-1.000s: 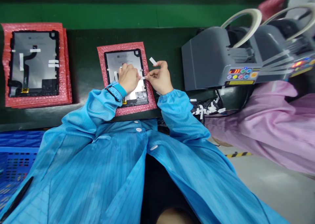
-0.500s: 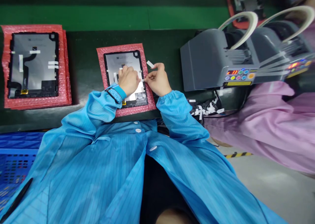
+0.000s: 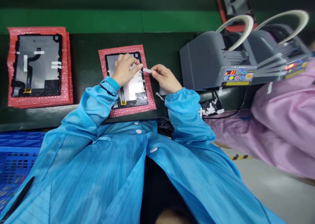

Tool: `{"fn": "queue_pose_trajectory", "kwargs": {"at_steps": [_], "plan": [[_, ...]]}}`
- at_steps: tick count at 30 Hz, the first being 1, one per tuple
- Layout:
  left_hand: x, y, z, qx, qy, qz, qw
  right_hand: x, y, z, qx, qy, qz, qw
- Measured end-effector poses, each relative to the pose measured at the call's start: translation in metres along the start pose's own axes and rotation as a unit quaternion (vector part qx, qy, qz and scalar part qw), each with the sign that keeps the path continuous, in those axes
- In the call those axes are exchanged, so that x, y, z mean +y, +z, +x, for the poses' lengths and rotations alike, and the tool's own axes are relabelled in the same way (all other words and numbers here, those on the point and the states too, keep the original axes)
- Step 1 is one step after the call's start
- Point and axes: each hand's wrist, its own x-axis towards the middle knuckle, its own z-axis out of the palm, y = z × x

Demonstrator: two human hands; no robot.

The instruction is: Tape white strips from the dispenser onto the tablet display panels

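A short tape strip (image 3: 147,70) is pinched at both ends over the right edge of the panel (image 3: 130,86), which lies on red bubble wrap (image 3: 147,96) at twelve o'clock. Half a second ago the left hand (image 3: 124,70) pressed flat mid-panel; now its fingertips have closed on the strip, opposite the right hand (image 3: 165,78), fingers curled, gripping the other end. That suggests another piece is being set, with the tape dispenser (image 3: 209,60) at two o'clock.

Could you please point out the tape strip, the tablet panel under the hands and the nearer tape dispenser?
tape strip (image 3: 147,70): head view, middle of the white strip.
tablet panel (image 3: 135,86): head view, bare silver back.
tape dispenser (image 3: 201,61): head view, grey housing.
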Motion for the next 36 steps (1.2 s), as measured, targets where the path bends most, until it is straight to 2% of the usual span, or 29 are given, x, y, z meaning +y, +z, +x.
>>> {"fn": "queue_pose_trajectory", "kwargs": {"at_steps": [3, 5, 8, 13, 18, 21, 24, 26, 31, 36], "plan": [[0.0, -0.001, 0.001, -0.005, 0.045, -0.014, 0.999, -0.015, 0.004, -0.003, -0.029, -0.013, 0.012, 0.999], [-0.003, 0.002, 0.0, -0.015, 0.052, -0.013, 0.998, -0.02, 0.006, -0.004, -0.038, -0.01, 0.013, 0.999], [-0.008, 0.009, 0.0, -0.026, 0.022, -0.008, 0.999, -0.018, 0.006, -0.004, -0.024, 0.015, 0.012, 1.0], [-0.008, 0.013, 0.001, -0.035, -0.024, -0.018, 0.999, -0.006, 0.008, 0.0, 0.045, 0.052, 0.019, 0.997], [-0.004, 0.014, 0.0, -0.055, -0.05, 0.0, 0.997, -0.001, 0.017, 0.006, 0.029, 0.02, -0.028, 0.999], [-0.011, 0.023, -0.001, -0.031, -0.038, 0.013, 0.999, 0.004, 0.021, 0.009, 0.032, 0.004, -0.087, 0.996], [-0.02, 0.034, -0.002, 0.005, -0.016, 0.017, 1.0, 0.01, 0.023, 0.011, 0.046, 0.017, -0.131, 0.99], [-0.021, 0.036, -0.002, 0.009, -0.015, 0.019, 1.0, 0.013, 0.025, 0.01, 0.053, 0.025, -0.146, 0.988], [0.003, 0.021, -0.004, -0.05, -0.086, 0.043, 0.994, 0.015, 0.028, 0.009, 0.064, 0.011, -0.142, 0.988], [0.026, 0.003, -0.007, -0.092, -0.114, 0.051, 0.988, 0.011, 0.028, 0.009, 0.054, 0.012, -0.162, 0.985]]}}
